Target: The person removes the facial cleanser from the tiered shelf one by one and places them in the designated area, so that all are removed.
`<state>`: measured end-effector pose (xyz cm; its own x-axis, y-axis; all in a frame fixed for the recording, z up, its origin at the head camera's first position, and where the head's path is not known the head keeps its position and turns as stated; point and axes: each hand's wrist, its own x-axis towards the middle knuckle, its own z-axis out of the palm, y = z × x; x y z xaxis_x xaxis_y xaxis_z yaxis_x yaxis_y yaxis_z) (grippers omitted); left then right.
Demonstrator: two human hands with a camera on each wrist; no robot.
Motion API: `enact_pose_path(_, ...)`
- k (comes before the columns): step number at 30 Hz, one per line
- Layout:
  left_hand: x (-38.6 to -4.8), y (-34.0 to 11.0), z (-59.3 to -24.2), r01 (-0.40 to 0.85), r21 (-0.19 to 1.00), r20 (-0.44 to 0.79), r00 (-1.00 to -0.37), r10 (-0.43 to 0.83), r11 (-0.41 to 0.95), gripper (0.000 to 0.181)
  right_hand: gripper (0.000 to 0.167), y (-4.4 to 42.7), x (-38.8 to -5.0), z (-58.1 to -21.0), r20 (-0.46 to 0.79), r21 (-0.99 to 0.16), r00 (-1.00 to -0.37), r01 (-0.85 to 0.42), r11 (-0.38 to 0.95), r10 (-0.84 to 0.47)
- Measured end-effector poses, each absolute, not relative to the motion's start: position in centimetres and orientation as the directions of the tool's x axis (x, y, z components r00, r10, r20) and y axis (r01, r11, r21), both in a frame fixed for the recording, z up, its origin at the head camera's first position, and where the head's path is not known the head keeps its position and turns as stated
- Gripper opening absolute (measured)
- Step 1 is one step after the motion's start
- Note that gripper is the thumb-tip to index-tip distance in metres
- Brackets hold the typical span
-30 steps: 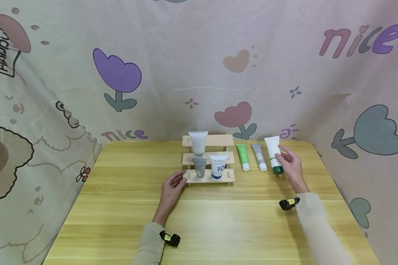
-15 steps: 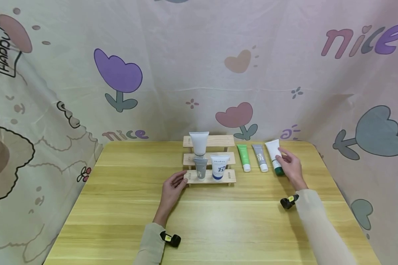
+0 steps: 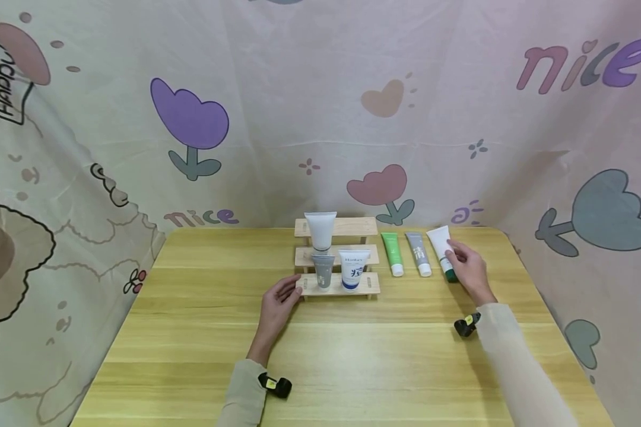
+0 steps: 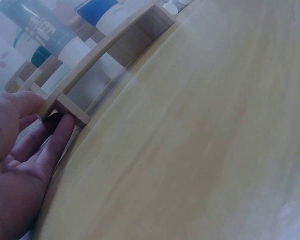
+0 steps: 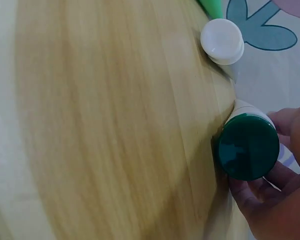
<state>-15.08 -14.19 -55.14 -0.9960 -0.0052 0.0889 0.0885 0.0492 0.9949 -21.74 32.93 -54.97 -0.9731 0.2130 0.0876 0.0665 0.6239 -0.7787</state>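
With its thumb on top and fingers beneath, my left hand (image 3: pixel 276 305) grips the left end of the wooden tiered rack (image 3: pixel 336 228). On the rack's bottom tier stand a small grey tube (image 3: pixel 323 271) and a white tube with a blue band (image 3: pixel 354 268), caps down. A plain white tube (image 3: pixel 320 228) is upright higher up. At the right, my right hand (image 3: pixel 469 271) holds a white tube with a green cap (image 3: pixel 440 244) by its side, low against the tabletop; the green cap (image 5: pixel 248 147) faces the right wrist camera.
Between rack and right hand, a green tube (image 3: pixel 392 252) and a grey-lilac tube (image 3: pixel 418 252) lie side by side on the wooden table (image 3: pixel 352 367), white caps toward me. A printed cloth (image 3: pixel 278 118) hangs behind the table's back edge.
The green-capped tube has come down slightly and tilted as my right hand lowered it toward the table. My left hand stays on the rack.
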Motion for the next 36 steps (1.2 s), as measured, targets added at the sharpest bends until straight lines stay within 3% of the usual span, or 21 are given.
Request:
enact_pose_path(26,-15.1,-14.2,-55.2,0.081,0.996,0.081,-0.997,-0.007,0.046,0.032,0.050,33.6,-20.6,-54.9,0.079,-0.809,-0.950,0.117,0.576,0.303)
enact_pose_path(36,-15.0,-14.1,-55.0,0.084,0.995,0.085,-0.996,-0.007,0.060,0.033,0.042,32.5,-20.0,-53.0,0.195,-0.855,-0.900,0.040,0.517,0.391)
